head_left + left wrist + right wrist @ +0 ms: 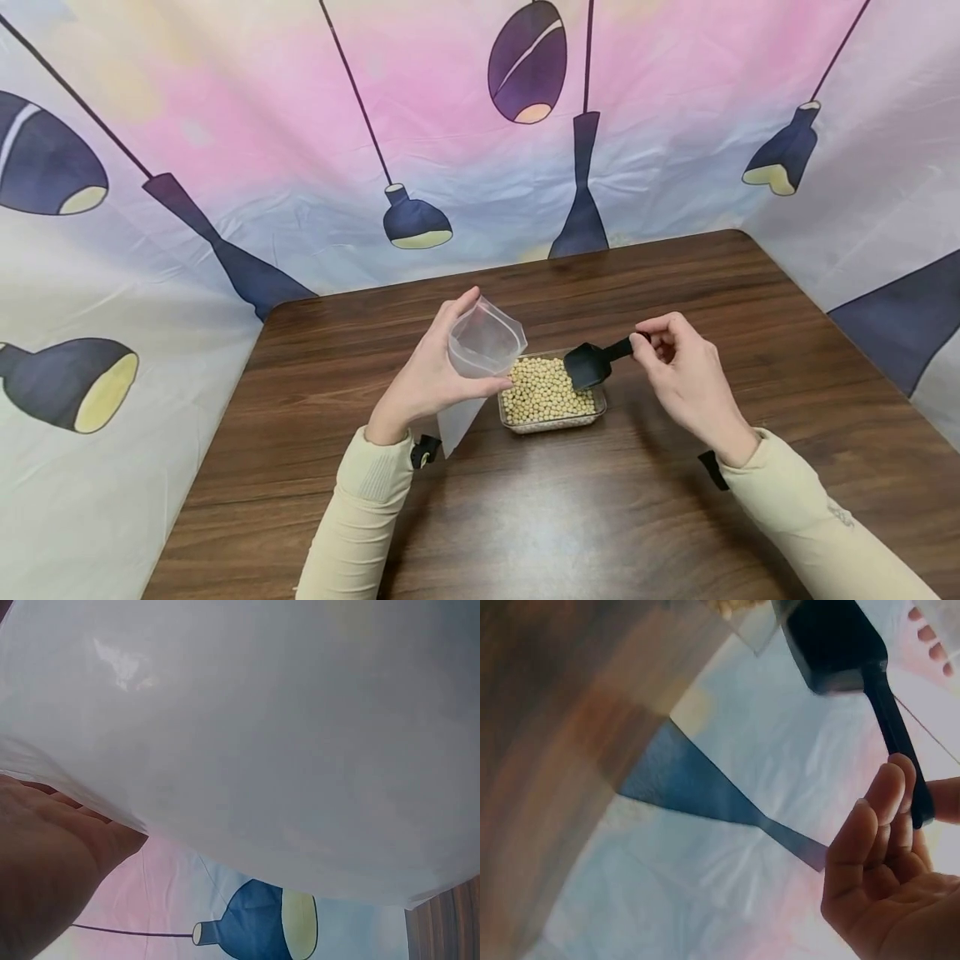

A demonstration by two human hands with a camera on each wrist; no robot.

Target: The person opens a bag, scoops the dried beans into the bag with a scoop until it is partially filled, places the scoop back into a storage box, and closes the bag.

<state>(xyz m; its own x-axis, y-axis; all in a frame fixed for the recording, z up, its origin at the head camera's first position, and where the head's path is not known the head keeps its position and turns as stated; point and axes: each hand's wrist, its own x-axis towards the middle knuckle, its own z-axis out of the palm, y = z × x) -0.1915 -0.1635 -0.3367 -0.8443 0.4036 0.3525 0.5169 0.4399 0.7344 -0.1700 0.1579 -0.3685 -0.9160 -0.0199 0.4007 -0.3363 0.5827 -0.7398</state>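
My left hand point(431, 375) holds a translucent plastic bag point(486, 337) with its mouth spread wide, thumb on the near side and fingers on the far side. The bag fills most of the left wrist view, and its lower part hangs below the hand. A black scoop point(587, 367) is pinched at its handle end by my right hand point(686, 375). The scoop's bowl overlaps the right side of a clear rectangular container point(551, 427) of soybeans point(543, 392); whether it touches them I cannot tell. Dark plastic shows inside the bowl, with no beans visible there.
All this is over a dark brown wooden table point(525, 517), whose far edge runs close to a patterned cloth backdrop point(480, 208). The container stands between the two hands, just right of the bag.
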